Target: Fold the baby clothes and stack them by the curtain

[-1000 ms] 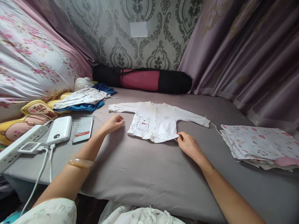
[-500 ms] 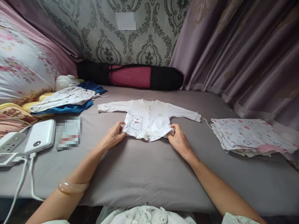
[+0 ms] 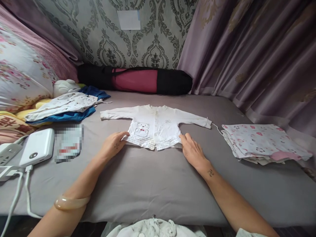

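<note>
A small white baby shirt (image 3: 155, 126) lies spread front side up on the grey sheet, both long sleeves stretched out to the sides. It has a bear print, a row of buttons down the middle and a patterned hem. At the hem's left corner, my left hand (image 3: 114, 144) is closed, pinching the fabric between thumb and fingers. My right hand (image 3: 194, 149) grips the opposite hem corner, its fingertips partly hidden at the cloth edge. The hem is drawn out between the two hands.
Folded printed cloths (image 3: 261, 141) lie at right. On the left are a white power bank (image 3: 38, 146) with cables, a blurred packet (image 3: 69, 143) and piled clothes (image 3: 64, 105). A black and red long bag (image 3: 134, 80) rests against the wall.
My left hand has moved slightly left and pulled the hem corner outward, so the hem is wider and flatter. The right hand's fingers have flattened along its corner. The view has shifted slightly.
</note>
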Demonstrator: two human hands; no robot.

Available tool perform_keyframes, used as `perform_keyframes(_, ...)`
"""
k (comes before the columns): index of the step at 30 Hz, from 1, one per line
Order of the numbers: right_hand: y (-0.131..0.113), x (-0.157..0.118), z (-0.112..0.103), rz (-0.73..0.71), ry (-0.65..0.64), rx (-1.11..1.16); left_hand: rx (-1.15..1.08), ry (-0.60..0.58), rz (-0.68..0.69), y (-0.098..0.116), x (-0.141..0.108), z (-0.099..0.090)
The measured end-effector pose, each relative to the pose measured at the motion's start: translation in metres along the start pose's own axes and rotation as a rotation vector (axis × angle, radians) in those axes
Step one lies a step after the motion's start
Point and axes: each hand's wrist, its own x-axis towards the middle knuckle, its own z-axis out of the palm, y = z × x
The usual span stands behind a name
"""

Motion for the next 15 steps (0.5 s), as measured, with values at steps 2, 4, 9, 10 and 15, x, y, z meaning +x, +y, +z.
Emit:
perform_keyframes(2, 0.002, 0.000, 0.000, -0.029, -0.023, 0.021, 0.008, -0.005, -0.024, -0.001, 0.001, 0.001)
perform_keyframes(4, 0.004, -0.001, -0.002, -0.043, -0.049, 0.052, 0.014, -0.008, -0.046, -0.002, 0.001, 0.001)
perform_keyframes(9, 0.011, -0.002, -0.007, -0.036, -0.097, 0.106, 0.007, -0.016, -0.037, -0.002, 0.000, -0.001)
perform_keyframes(10, 0.012, -0.003, -0.007, -0.037, -0.102, 0.115, 0.003, -0.017, -0.031, -0.002, -0.001, -0.002)
perform_keyframes(15, 0.023, -0.011, -0.016, -0.056, -0.140, 0.192, -0.013, -0.058, 0.076, -0.010, -0.005, -0.009)
